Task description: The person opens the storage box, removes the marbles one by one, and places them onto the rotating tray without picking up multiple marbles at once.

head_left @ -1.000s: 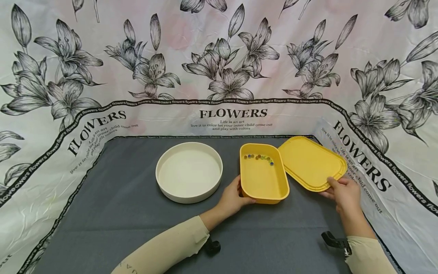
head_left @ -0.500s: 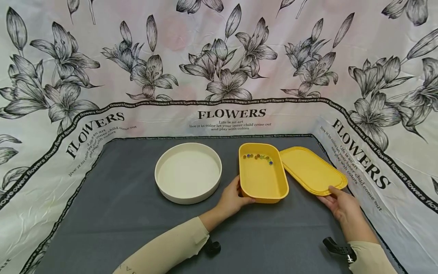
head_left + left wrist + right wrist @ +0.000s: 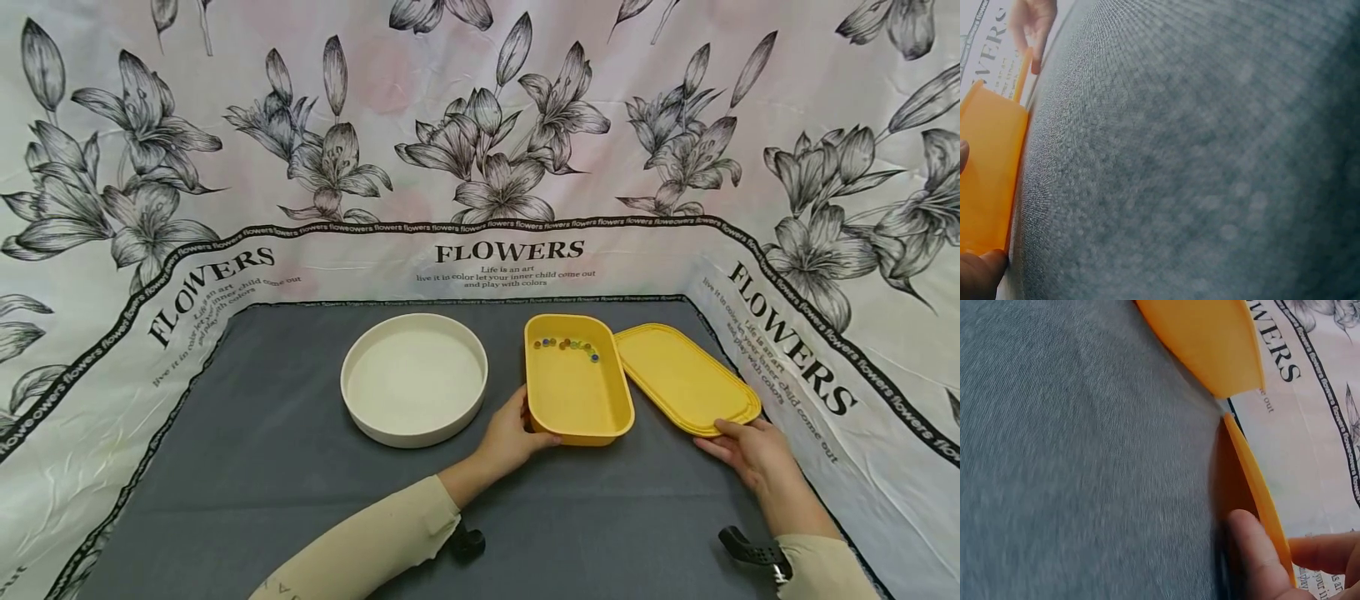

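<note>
A yellow rectangular container [image 3: 577, 400] stands on the grey cloth, with several small coloured beads [image 3: 573, 344] lying toward its far end. My left hand [image 3: 510, 435] holds the container by its near left corner, thumb along the front wall. To the right is the yellow lid [image 3: 686, 375]. My right hand [image 3: 757, 458] pinches the lid's near corner, and the right wrist view shows a finger [image 3: 1254, 550] against its underside. That near edge is lifted off the cloth. Whether the lid's far left end touches the container, I cannot tell.
Left of the container stands a round, cream-coloured shallow dish [image 3: 414, 379]. A white flower-printed sheet [image 3: 510, 167] rises behind the grey cloth [image 3: 300, 467] and along both sides. Black straps [image 3: 750, 550] sit at the wrists.
The lid has come down and slightly toward me, tilting flatter, with my right hand lowering along with it. My left hand and the container stay where they were.
</note>
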The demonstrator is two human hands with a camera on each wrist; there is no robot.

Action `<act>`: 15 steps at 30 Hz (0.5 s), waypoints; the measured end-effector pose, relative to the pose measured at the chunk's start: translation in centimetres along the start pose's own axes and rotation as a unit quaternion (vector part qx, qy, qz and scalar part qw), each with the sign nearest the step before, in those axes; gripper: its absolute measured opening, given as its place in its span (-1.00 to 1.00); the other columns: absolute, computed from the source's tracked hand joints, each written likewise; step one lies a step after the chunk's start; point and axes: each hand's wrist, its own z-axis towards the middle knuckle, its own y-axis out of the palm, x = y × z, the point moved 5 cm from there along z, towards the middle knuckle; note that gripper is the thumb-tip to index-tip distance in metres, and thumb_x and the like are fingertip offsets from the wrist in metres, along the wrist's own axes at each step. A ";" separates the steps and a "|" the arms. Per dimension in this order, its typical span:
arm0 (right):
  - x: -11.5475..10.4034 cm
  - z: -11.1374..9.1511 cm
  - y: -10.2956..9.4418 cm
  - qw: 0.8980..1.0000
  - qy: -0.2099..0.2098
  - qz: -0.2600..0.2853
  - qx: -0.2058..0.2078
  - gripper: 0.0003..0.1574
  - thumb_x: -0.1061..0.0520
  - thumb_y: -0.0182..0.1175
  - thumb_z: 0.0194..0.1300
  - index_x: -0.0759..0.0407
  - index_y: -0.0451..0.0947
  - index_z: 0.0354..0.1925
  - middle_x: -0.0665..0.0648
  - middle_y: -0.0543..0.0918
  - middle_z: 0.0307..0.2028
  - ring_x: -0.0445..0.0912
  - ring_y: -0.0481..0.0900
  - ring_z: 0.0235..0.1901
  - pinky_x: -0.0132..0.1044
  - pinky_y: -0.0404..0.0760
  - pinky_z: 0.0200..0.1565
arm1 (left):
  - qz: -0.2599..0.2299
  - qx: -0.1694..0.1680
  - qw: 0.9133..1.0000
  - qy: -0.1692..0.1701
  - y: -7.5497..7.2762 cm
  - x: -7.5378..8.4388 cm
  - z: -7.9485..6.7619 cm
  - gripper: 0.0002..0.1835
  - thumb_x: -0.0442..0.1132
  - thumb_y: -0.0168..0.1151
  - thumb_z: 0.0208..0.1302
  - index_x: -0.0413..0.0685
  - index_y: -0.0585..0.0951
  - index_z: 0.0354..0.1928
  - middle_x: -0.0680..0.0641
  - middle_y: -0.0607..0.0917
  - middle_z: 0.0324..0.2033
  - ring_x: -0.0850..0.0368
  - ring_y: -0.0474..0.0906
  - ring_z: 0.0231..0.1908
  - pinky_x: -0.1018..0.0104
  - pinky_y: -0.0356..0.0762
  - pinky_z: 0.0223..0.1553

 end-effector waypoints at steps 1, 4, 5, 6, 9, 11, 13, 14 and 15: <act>0.0 0.0 -0.1 1.000 -0.003 -0.013 -0.006 -0.31 0.42 0.05 0.50 -0.03 0.10 0.40 0.08 0.75 -0.28 -0.01 0.80 -0.24 0.05 0.77 -0.05 | 0.001 0.000 1.000 -0.003 0.0 0.0 0.0 0.07 -0.27 0.63 0.07 -0.19 0.20 0.56 -0.16 0.54 0.34 0.04 0.55 0.27 0.27 0.57 0.26; 0.0 -0.1 -0.1 0.999 -0.008 -0.044 -0.025 -0.55 0.41 0.07 0.50 0.10 0.19 0.18 0.12 0.76 -0.27 0.02 0.80 -0.23 0.07 0.76 -0.03 | 0.008 0.002 1.000 -0.004 0.0 0.0 0.0 0.07 -0.26 0.64 0.06 -0.20 0.21 0.55 -0.16 0.55 0.32 0.04 0.55 0.26 0.26 0.57 0.25; 0.0 -0.2 -0.1 0.998 -0.008 -0.054 -0.031 -0.57 0.40 0.07 0.51 0.13 0.19 0.18 0.12 0.76 -0.26 0.03 0.80 -0.22 0.07 0.76 -0.03 | 0.011 0.004 1.000 -0.003 0.0 0.1 0.0 0.06 -0.26 0.64 0.06 -0.20 0.21 0.55 -0.16 0.55 0.32 0.04 0.55 0.25 0.26 0.57 0.26; -0.1 -0.2 -0.1 0.997 -0.008 -0.064 -0.035 -0.58 0.39 0.07 0.51 0.15 0.18 0.19 0.12 0.77 -0.26 0.03 0.80 -0.22 0.06 0.76 -0.02 | 0.012 0.004 1.000 -0.003 -0.1 0.1 0.0 0.06 -0.26 0.64 0.06 -0.20 0.21 0.55 -0.17 0.56 0.31 0.03 0.55 0.24 0.25 0.57 0.25; -0.3 -0.4 -0.1 0.993 -0.003 -0.106 -0.045 -0.60 0.34 0.06 0.54 0.21 0.15 0.21 0.12 0.75 -0.24 0.02 0.80 -0.20 0.02 0.75 0.01 | 0.015 0.004 1.000 0.001 0.0 0.2 0.1 0.05 -0.25 0.64 0.06 -0.21 0.23 0.54 -0.17 0.57 0.29 0.03 0.56 0.23 0.25 0.58 0.24; -0.5 -0.6 -0.1 0.988 0.002 -0.146 -0.045 -0.60 0.29 0.05 0.57 0.26 0.12 0.21 0.11 0.74 -0.24 0.01 0.80 -0.21 -0.01 0.76 0.01 | 0.013 0.003 1.000 0.004 0.0 0.2 0.0 0.04 -0.25 0.64 0.06 -0.21 0.23 0.54 -0.17 0.57 0.29 0.02 0.56 0.23 0.26 0.58 0.24; -0.7 -0.8 -0.2 0.981 0.006 -0.188 -0.043 -0.59 0.23 0.04 0.59 0.33 0.09 0.20 0.12 0.70 -0.24 0.01 0.80 -0.22 -0.03 0.76 0.00 | 0.013 0.002 1.000 0.006 0.0 0.3 -0.1 0.03 -0.24 0.64 0.07 -0.21 0.24 0.53 -0.18 0.57 0.28 0.01 0.56 0.23 0.26 0.58 0.24; -0.8 -0.9 -0.3 0.977 0.009 -0.208 -0.042 -0.57 0.20 0.03 0.60 0.38 0.08 0.20 0.12 0.69 -0.24 0.01 0.81 -0.23 -0.04 0.77 -0.01 | 0.015 0.002 1.000 0.007 0.0 0.3 -0.1 0.03 -0.24 0.64 0.07 -0.21 0.25 0.53 -0.17 0.57 0.28 0.01 0.56 0.23 0.27 0.58 0.24; -0.9 -1.0 -0.3 0.973 0.011 -0.228 -0.040 -0.53 0.17 0.03 0.61 0.43 0.08 0.20 0.12 0.68 -0.23 0.00 0.81 -0.24 -0.05 0.78 -0.03 | 0.015 0.002 1.000 0.007 0.0 0.3 -0.2 0.02 -0.24 0.64 0.07 -0.21 0.25 0.52 -0.18 0.57 0.27 0.00 0.56 0.23 0.26 0.58 0.25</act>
